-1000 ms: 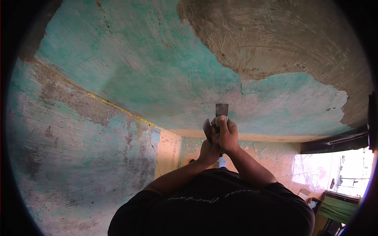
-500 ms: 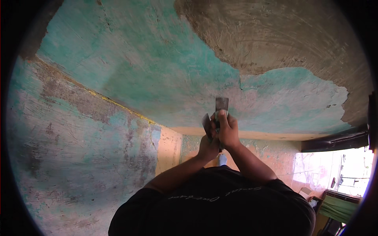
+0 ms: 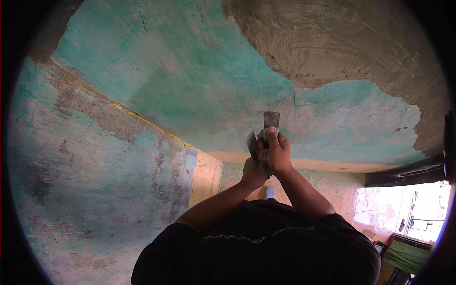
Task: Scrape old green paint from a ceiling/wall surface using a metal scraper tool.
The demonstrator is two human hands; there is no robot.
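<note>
My right hand [image 3: 279, 154] is closed round a putty knife [image 3: 272, 118], its thumb lying over the base of the flat grey blade. The blade points up toward the teal painted wall [image 3: 199, 80]; whether it touches the surface I cannot tell. Just beside it, my left hand [image 3: 255, 171] is wrapped round a second putty knife [image 3: 251, 142], whose blade tilts up and to the left. Both hands are close together, and their fingers overlap. The handles are mostly hidden in the grips.
Bare grey-brown plaster [image 3: 342, 42] borders the teal paint at the upper right. A patchy, scraped wall [image 3: 109, 190] stands at the left, with a yellowish seam [image 3: 142, 120] along the corner. Green cloth [image 3: 408, 254] hangs at the lower right near a bright opening [image 3: 430, 209].
Both hands and both putty knives have shifted slightly up and to the right in view. The view itself has moved a little; both grips look the same.
</note>
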